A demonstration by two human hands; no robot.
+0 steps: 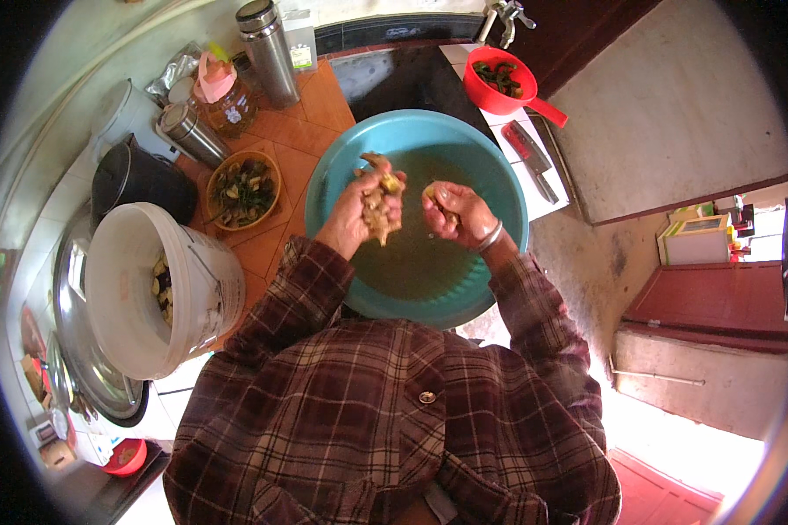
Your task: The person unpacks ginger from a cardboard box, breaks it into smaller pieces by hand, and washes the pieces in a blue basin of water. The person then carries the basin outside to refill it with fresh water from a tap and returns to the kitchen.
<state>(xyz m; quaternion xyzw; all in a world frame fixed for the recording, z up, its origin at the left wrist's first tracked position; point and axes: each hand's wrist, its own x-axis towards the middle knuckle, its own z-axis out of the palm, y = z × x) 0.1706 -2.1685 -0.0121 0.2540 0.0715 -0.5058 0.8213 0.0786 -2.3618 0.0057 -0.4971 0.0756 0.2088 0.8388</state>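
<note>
My left hand (359,207) is closed around a knobbly ginger root (379,209) above a large blue plastic basin (322,170). Murky water (410,262) lies in the basin. My right hand (458,215), with a metal bangle at the wrist, holds a small yellowish piece (448,214) in curled fingers over the same basin, apart from the left hand. Most of that small piece is hidden by the fingers.
A cleaver (528,157) and a red plastic ladle (499,79) with green vegetables lie right of the basin. To the left are a basket (278,187) of cut vegetables, a white bucket (217,275), a black pot (161,187) and steel flasks (272,62). A tap (509,20) is above.
</note>
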